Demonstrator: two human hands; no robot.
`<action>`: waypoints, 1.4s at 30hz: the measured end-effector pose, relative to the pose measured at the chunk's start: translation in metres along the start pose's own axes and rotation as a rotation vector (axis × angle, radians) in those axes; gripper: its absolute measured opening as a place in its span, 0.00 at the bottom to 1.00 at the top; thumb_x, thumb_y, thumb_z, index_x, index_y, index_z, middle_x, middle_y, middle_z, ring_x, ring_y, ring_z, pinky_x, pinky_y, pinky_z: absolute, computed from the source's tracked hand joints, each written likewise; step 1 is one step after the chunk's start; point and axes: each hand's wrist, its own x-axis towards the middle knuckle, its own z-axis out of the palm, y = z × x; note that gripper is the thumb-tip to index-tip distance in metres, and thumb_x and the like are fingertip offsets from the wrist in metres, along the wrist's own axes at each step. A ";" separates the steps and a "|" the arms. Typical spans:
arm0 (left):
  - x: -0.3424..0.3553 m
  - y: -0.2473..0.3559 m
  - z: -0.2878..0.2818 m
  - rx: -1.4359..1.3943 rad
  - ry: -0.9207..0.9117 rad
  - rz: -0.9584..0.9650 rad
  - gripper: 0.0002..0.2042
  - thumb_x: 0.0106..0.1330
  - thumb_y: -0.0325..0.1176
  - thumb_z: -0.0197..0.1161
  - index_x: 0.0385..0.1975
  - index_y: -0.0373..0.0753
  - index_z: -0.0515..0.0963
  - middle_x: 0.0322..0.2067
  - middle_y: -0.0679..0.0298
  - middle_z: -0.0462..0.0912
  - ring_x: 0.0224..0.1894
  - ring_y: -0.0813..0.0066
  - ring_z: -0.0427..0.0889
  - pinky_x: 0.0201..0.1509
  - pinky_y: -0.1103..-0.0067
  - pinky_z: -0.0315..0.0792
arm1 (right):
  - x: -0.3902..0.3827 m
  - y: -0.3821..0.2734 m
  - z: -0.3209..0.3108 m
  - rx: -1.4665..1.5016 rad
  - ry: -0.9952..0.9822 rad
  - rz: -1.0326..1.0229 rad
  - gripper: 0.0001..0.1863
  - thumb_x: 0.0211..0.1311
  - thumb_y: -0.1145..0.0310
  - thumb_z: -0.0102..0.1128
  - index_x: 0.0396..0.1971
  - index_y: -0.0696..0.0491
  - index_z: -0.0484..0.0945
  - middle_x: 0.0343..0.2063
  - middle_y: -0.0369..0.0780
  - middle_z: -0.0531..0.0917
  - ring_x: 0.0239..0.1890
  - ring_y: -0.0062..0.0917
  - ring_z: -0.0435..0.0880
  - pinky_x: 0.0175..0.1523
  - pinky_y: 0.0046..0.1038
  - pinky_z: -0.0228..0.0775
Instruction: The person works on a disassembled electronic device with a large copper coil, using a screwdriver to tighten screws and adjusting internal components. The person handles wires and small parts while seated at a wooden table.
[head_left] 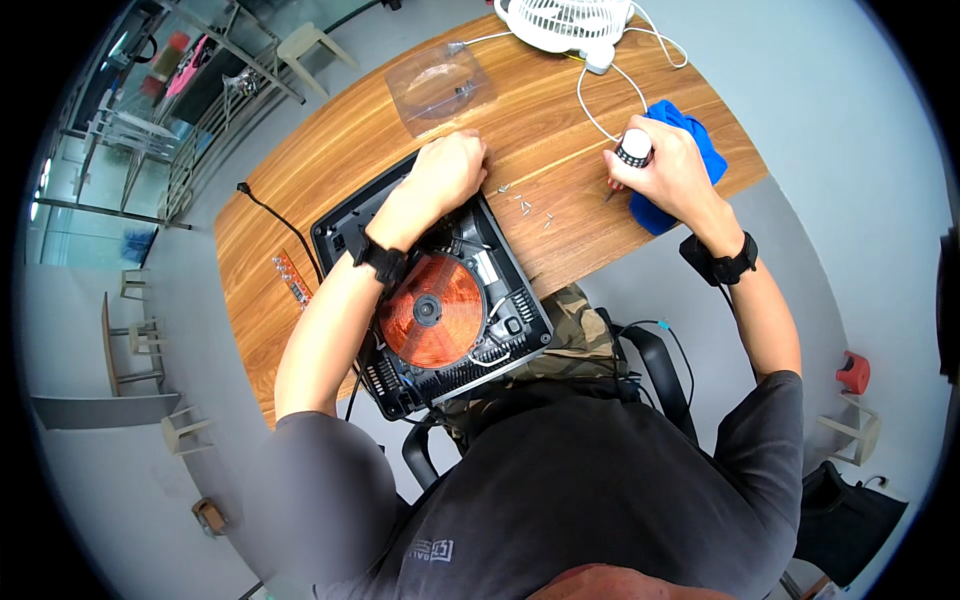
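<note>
An opened induction cooker [502, 262] lies at the table's near edge, its round copper coil [432, 310] and wiring exposed. Over its far corner is my left hand [447, 172], fingers curled inward; anything in them is hidden from above. My right hand [672, 170] grips a screwdriver [634, 148] with a white-capped handle, held apart from the cooker. The dark tip points down close to the tabletop. Several small screws [526, 206] lie scattered between the cooker and the screwdriver. Just beyond and beneath my right hand sits a crumpled blue cloth [655, 215].
A white fan [570, 22] with its cable stands at the table's far edge. Nearer lies a clear plastic box [440, 90]. Left of the cooker are a black plug cord [270, 212] and an orange circuit board [291, 279]. The wooden table [330, 150] has a curved outline here.
</note>
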 end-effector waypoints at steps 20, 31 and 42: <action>0.037 -0.007 0.058 0.070 -0.108 0.046 0.03 0.58 0.28 0.66 0.31 0.40 0.85 0.33 0.52 0.88 0.42 0.48 0.88 0.42 0.61 0.81 | -0.004 0.014 0.012 0.046 0.059 -0.017 0.17 0.58 0.62 0.75 0.27 0.56 0.76 0.19 0.42 0.79 0.21 0.34 0.79 0.27 0.34 0.70; 0.039 -0.014 0.072 0.087 -0.102 0.069 0.03 0.61 0.30 0.67 0.31 0.39 0.85 0.33 0.51 0.88 0.41 0.47 0.87 0.42 0.59 0.81 | -0.006 0.014 0.010 0.003 0.047 -0.023 0.17 0.58 0.62 0.75 0.28 0.56 0.75 0.20 0.43 0.78 0.21 0.35 0.78 0.28 0.34 0.70; 0.037 -0.002 0.057 0.156 -0.140 0.060 0.07 0.62 0.29 0.63 0.29 0.34 0.86 0.34 0.45 0.88 0.41 0.44 0.88 0.45 0.59 0.82 | -0.009 0.012 0.010 0.035 0.053 0.002 0.18 0.59 0.62 0.76 0.25 0.56 0.74 0.19 0.43 0.77 0.21 0.34 0.76 0.28 0.33 0.69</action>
